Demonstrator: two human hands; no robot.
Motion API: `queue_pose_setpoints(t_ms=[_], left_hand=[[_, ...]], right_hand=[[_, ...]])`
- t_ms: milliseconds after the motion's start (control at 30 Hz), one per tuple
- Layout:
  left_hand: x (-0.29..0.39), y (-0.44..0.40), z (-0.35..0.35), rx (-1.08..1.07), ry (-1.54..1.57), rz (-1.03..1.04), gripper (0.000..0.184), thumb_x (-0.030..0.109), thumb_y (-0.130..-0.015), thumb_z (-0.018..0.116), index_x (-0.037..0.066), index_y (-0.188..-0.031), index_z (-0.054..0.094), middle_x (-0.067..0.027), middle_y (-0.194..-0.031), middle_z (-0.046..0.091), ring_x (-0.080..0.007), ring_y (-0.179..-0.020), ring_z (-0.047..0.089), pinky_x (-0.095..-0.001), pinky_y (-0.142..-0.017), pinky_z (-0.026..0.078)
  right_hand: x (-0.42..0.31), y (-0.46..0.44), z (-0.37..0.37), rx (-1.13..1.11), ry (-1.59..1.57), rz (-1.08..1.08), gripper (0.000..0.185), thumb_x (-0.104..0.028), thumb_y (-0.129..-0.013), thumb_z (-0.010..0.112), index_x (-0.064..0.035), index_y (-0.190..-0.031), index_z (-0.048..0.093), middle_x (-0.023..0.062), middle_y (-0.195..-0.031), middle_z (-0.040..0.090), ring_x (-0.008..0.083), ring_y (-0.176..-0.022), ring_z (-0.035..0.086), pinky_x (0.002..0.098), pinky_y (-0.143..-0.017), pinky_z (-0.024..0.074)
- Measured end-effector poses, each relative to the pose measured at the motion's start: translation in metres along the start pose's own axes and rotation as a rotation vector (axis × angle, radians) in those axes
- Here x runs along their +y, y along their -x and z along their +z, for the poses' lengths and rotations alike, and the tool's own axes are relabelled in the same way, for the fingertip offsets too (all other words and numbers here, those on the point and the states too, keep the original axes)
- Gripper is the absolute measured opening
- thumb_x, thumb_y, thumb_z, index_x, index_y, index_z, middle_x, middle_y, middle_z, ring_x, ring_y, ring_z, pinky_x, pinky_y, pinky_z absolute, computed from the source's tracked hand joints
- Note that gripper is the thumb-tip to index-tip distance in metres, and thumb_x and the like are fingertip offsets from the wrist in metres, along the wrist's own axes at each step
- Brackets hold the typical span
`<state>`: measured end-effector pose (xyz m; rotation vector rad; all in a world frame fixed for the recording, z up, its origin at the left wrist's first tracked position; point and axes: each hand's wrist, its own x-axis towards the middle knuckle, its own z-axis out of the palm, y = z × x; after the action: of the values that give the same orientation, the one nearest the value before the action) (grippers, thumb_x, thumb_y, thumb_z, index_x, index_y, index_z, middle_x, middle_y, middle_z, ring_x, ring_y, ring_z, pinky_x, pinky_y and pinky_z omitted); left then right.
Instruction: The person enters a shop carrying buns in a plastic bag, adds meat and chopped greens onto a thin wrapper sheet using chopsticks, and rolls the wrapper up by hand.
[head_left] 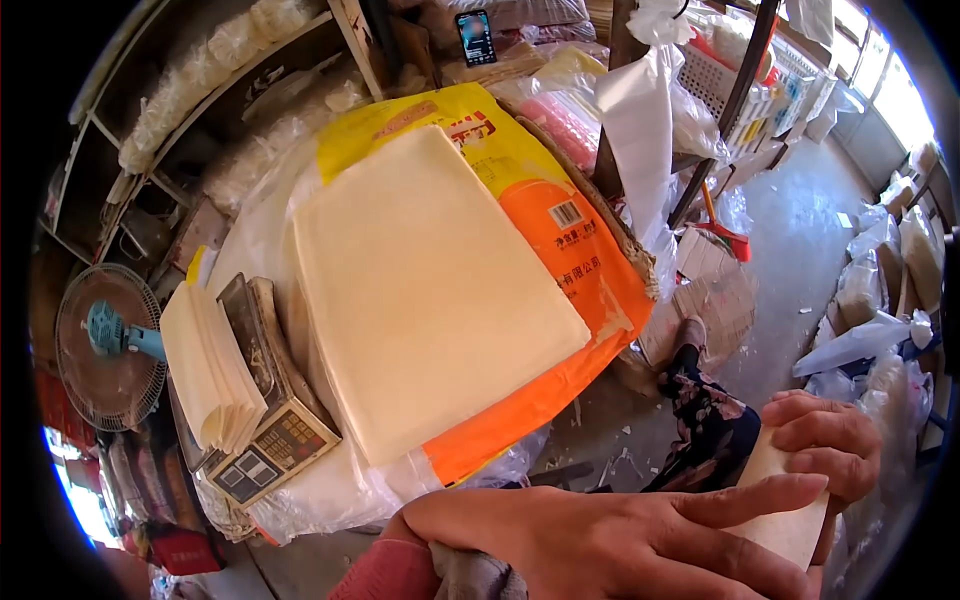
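Observation:
A flat stack of thin cream sheets (440, 300) lies on a yellow and orange printed sack (600, 270) in the middle. At the lower right, my right hand (830, 445) is closed around a cream bundle (785, 510) that looks like the same sheets. My left hand (650, 540), in a pink sleeve, reaches across from below. Its fingers are stretched out and rest over the bundle; its thumb is hidden. On the left, a folded batch of cream sheets (210, 370) stands on a weighing scale (270, 455) with a keypad.
A fan (110, 345) stands at the far left beside shelves of plastic bags (200, 80). A phone (476, 38) is propped at the back. White baskets (720, 85) stand at the back right. More bagged goods (875, 280) line the right side. Cardboard (715, 310) lies on the floor by my foot.

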<state>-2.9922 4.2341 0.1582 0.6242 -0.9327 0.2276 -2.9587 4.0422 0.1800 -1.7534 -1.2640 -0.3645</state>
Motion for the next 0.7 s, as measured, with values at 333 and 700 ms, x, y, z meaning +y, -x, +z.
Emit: queue_pose_setpoints(t_ms=[333,700], left_hand=[[-0.005,-0.012,0.001,-0.011,-0.041,0.000,0.012,0.010,-0.086,0.059,0.001,-0.080,0.063,-0.0148,-0.081,0.066,-0.0284,-0.081,0.065,-0.0577,-0.103,0.024],[-0.017,-0.026,0.023,0.093,-0.225,0.374,0.014,0.012,-0.083,0.060,0.003,-0.074,0.064,-0.0118,-0.069,0.065,-0.0240,-0.071,0.067,-0.0548,-0.102,0.030]], right_hand=[[0.003,-0.009,-0.015,-0.078,-0.111,0.004,0.028,-0.008,-0.075,0.061,0.0154,-0.090,0.054,0.0318,-0.089,0.056,0.0447,-0.080,0.060,0.0544,-0.072,0.0512],[0.012,-0.003,0.002,0.159,-0.063,0.084,0.021,-0.021,-0.073,0.069,-0.0033,-0.083,0.064,0.0161,-0.079,0.065,0.0314,-0.075,0.067,0.0405,-0.074,0.0539]])
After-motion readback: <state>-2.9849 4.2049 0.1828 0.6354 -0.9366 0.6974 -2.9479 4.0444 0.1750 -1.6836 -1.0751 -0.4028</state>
